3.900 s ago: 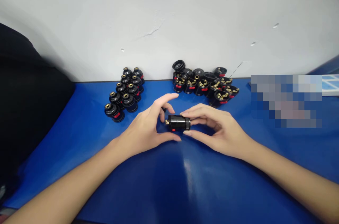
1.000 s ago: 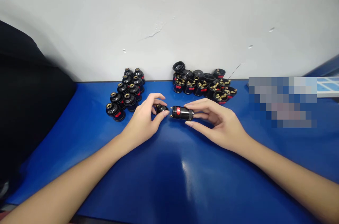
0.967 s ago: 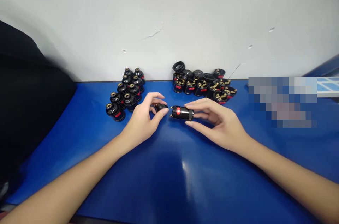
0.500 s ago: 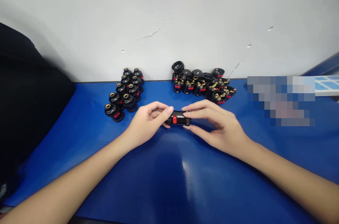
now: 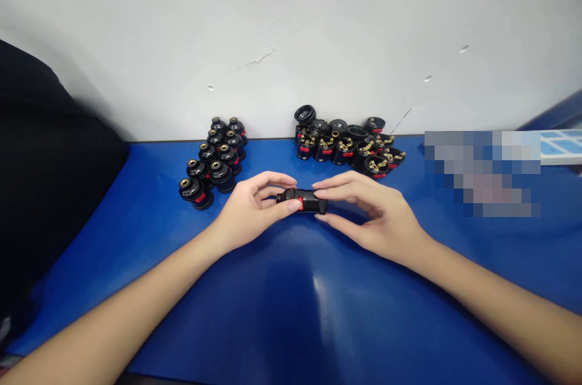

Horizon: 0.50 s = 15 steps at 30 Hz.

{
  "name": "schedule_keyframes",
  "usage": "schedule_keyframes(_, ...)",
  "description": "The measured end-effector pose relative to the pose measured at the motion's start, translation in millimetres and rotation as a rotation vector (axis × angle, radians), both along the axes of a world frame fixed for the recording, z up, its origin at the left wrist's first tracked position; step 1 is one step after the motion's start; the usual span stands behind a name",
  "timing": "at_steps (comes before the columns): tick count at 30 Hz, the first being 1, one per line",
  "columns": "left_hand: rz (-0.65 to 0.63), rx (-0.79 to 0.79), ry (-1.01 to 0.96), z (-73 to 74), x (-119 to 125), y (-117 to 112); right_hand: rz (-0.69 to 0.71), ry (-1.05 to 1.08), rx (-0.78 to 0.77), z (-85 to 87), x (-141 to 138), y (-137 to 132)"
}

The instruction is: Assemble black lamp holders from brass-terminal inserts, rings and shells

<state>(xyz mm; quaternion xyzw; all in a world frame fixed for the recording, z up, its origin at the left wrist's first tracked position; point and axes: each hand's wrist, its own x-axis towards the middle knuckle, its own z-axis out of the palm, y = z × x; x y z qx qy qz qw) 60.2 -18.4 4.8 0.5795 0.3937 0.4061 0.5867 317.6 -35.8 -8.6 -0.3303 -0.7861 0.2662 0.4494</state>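
A black lamp socket [image 5: 305, 199] with a red button lies on its side just above the blue table [image 5: 291, 300], held between both hands. My left hand [image 5: 252, 209] pinches its left end, where the black cap sits, with thumb and fingers. My right hand [image 5: 368, 215] grips the right end of the socket body with curled fingers. The cap and the body are pressed together.
A cluster of finished black sockets with brass tops [image 5: 213, 160] stands at the back left by the white wall. A pile of open socket bodies and caps [image 5: 350, 145] lies at the back right. A dark mass [image 5: 45, 179] fills the left edge; a blurred patch sits right.
A second ago my left hand held the cap apart from the socket body in my right hand. The two have since been brought together into one piece between both hands.
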Motion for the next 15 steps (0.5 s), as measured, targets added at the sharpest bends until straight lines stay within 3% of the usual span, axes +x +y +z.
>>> schedule_keyframes(6,-0.064,0.211,0.05,-4.3,-5.5,3.0,0.031,0.115,-0.131,3.1,-3.9,-2.0)
schedule_keyframes(15,-0.02,0.635,0.252,1.3,-6.2,-0.2,0.043,0.243,-0.294,0.9,-7.6,-1.4)
